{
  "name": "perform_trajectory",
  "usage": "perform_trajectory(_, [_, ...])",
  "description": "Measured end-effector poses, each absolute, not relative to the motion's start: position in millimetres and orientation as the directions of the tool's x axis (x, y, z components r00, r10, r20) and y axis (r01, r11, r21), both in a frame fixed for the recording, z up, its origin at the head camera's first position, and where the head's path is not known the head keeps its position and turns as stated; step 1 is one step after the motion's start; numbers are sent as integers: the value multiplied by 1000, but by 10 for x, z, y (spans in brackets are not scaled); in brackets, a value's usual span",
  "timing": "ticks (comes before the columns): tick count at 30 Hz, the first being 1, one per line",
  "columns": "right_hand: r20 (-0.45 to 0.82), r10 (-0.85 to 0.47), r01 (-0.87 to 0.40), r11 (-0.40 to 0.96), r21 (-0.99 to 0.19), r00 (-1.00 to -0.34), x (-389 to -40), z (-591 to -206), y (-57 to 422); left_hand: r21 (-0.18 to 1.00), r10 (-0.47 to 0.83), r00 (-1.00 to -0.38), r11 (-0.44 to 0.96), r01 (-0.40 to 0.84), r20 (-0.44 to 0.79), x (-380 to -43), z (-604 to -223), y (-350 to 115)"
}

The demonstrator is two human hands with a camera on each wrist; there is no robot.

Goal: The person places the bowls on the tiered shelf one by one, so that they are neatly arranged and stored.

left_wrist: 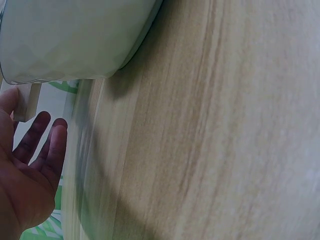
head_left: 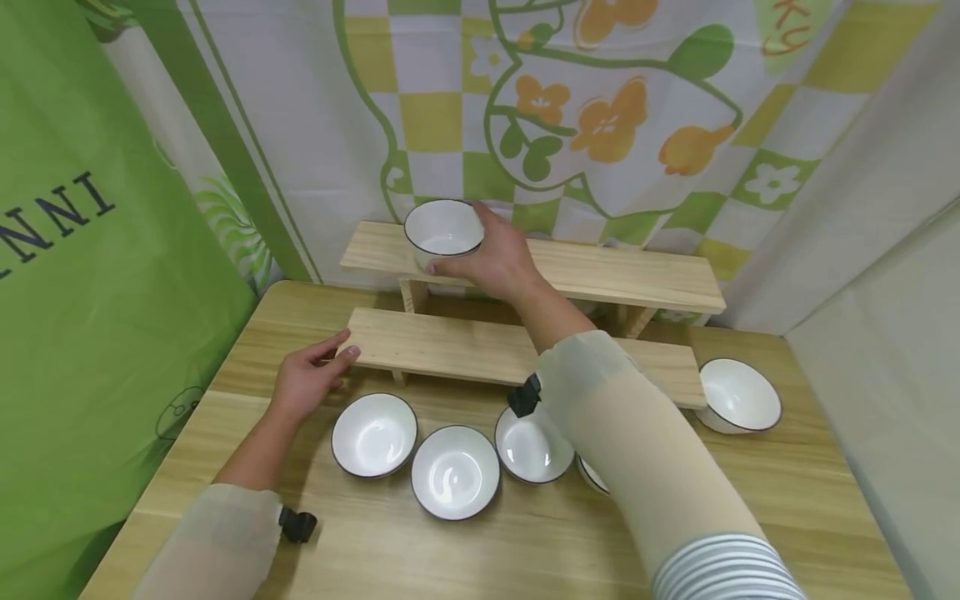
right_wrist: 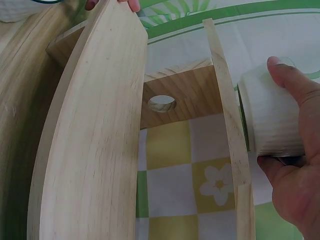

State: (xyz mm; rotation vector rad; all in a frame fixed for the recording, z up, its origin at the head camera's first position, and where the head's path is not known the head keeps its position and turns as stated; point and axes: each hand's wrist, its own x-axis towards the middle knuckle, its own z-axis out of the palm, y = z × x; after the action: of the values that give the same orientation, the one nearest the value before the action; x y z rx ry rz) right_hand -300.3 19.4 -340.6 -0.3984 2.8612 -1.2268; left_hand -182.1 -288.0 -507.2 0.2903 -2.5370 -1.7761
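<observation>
My right hand (head_left: 491, 258) grips a white bowl with a dark rim (head_left: 444, 227) at the left part of the upper wooden shelf (head_left: 600, 275). In the right wrist view the thumb and palm wrap the bowl's side (right_wrist: 270, 112), right beside the upper shelf board (right_wrist: 227, 125). My left hand (head_left: 330, 357) rests with straight fingers against the left end of the lower shelf (head_left: 450, 346). In the left wrist view the fingers (left_wrist: 42, 145) are spread and hold nothing. The underside of a bowl (left_wrist: 75, 40) fills that view's top left.
Several more white bowls stand on the wooden table (head_left: 487, 550) in front of the shelf: (head_left: 374, 434), (head_left: 455, 472), (head_left: 532, 448), one mostly hidden under my right sleeve, and one at the right (head_left: 738, 396). A green curtain hangs on the left and patterned fabric behind.
</observation>
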Motion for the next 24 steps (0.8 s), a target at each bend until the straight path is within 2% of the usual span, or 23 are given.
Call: perform_trajectory(24, [148, -285, -296, 593, -749, -947, -3043, -3512, 207, 924, -151, -985, 356, -138, -89, -1815, -5087, -2893])
